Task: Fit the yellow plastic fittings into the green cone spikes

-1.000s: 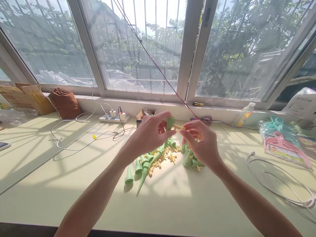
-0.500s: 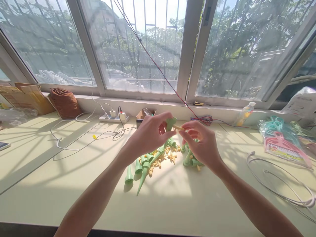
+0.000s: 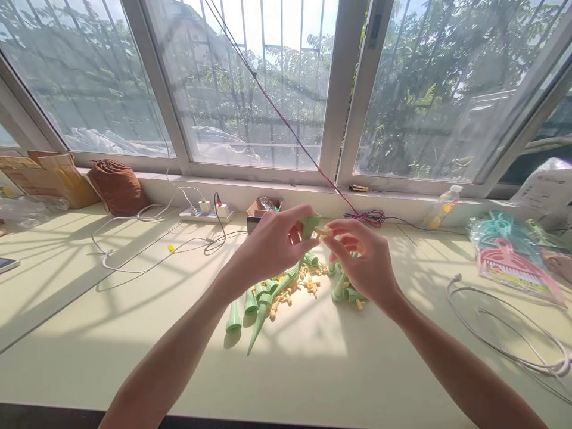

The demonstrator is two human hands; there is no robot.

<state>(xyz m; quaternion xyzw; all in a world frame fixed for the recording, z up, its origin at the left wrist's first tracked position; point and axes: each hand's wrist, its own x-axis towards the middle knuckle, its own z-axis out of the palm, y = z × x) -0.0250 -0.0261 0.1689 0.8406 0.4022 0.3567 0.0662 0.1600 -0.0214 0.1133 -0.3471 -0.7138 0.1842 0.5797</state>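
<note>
My left hand (image 3: 279, 241) is closed on a hollow green plastic spike (image 3: 310, 226), its wide end up and its lower part partly behind my fingers. Between the thumb and fingertips of my right hand (image 3: 369, 253) is a small yellow plastic peg-like piece (image 3: 324, 232). Its thin end touches, or nearly touches, the side of the green spike; I cannot tell whether it is inside. Below my left hand lies a heap of green spikes (image 3: 259, 316) beside several loose yellow pieces (image 3: 308, 283). More green spikes (image 3: 342, 289) with yellow pieces lie under my right hand.
Behind my hands stands a small open box (image 3: 263, 207). A power strip (image 3: 205, 213) and white cable (image 3: 129, 270) are at left; a brown pouch (image 3: 117, 187) stands beyond. To the right are a bottle (image 3: 442, 207), a bagged pink dustpan (image 3: 513, 265) and a coiled cable (image 3: 504, 339).
My right hand has shifted slightly left with the yellow piece, and less of that piece shows between my hands. The green spike has moved slightly right. The heaps have not moved.
</note>
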